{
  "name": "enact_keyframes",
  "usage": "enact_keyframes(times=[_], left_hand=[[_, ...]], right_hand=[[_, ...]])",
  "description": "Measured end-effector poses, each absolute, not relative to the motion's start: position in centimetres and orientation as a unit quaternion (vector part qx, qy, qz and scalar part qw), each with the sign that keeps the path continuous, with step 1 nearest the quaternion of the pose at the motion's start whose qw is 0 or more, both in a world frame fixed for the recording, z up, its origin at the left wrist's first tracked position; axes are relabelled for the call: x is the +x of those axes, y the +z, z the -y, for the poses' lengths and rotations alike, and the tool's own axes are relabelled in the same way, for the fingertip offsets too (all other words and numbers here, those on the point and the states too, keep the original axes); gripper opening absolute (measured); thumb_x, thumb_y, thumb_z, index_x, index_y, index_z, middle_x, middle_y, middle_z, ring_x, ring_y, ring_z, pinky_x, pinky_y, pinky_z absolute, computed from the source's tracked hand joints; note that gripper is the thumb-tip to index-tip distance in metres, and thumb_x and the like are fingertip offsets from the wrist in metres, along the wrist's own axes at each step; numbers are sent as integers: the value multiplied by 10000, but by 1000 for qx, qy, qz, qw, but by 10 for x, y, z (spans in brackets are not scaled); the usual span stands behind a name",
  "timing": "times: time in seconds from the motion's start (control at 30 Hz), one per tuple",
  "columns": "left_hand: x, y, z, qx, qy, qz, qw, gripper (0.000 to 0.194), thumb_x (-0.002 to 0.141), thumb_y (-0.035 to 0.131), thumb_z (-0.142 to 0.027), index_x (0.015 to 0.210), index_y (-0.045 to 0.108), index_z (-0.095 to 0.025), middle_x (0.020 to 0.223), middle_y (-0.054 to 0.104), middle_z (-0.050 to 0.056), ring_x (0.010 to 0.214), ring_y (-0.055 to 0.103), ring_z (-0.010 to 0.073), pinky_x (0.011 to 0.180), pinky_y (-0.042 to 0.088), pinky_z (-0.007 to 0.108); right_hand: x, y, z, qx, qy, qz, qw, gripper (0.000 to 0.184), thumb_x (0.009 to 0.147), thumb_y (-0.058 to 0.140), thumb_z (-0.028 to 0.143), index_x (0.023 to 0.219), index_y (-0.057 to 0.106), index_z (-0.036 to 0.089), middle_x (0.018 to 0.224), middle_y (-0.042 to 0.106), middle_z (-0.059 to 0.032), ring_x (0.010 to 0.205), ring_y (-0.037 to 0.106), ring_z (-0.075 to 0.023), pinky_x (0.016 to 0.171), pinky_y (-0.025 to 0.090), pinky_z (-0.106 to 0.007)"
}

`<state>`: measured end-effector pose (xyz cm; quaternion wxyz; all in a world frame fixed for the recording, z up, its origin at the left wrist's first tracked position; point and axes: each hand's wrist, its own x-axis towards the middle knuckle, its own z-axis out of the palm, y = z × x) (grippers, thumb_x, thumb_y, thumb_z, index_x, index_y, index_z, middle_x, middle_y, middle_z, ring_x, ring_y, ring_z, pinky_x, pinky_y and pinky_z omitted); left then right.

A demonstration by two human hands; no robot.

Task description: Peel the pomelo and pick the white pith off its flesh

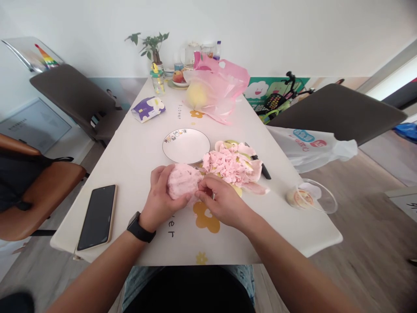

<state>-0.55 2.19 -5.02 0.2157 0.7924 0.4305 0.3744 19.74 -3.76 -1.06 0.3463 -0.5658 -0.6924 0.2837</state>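
Note:
A peeled pomelo (183, 181), round and covered in pale pink pith, sits in my left hand (162, 195), whose fingers and thumb curl about its left side. On the fruit's right edge, the fingers of my right hand (220, 196) are pinched together; whatever bit of pith lies between their tips is hidden. Just beyond that hand is a heap of torn pink pith and green-skinned peel (230, 165). A knife with a black handle (264, 168) lies partly beneath the heap's right side. Behind the pomelo rests a white plate (187, 146) with small cartoon figures along its rim.
To the left lies a phone (97, 217). Farther back are a purple tissue pack (148, 109), a pink plastic bag (224, 84) with a yellowish round fruit inside, and a potted plant (154, 48). A clear container (317, 196) hangs at the right edge near a white bag (306, 150).

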Motion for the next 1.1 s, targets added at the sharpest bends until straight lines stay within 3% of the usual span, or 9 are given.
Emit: enact_keyframes(times=[0.2,0.6,0.8,1.1], left_hand=[[-4,-53,-21,788,380,-439,205,796,731,769,-441,1405,410,-218,1322,411,133,1292,444,317,1096,434,537],[-4,-53,-20,789,374,-442,203,799,738,769,-468,1408,406,-230,1326,406,133,1287,443,321,1079,448,532],[-4,-55,-20,786,369,-449,212,798,786,707,-569,1428,391,-217,1337,392,146,1300,430,333,1073,446,549],[-5,-56,-20,790,365,-446,210,805,831,612,-674,1445,387,-205,1338,392,155,1311,422,333,1078,446,551]], right_hand=[[192,-8,40,-606,293,649,355,95,874,627,223,854,534,221,891,587,-14,786,531,-169,701,453,-321],[195,-12,38,-564,270,699,347,168,918,595,225,770,516,215,840,563,-12,788,533,-166,723,443,-313],[188,-15,43,-603,250,667,359,104,909,598,218,841,519,224,888,592,-25,811,542,-182,723,460,-327],[191,-14,39,-559,223,714,359,152,940,567,220,791,538,223,831,605,-22,819,570,-182,758,468,-335]])
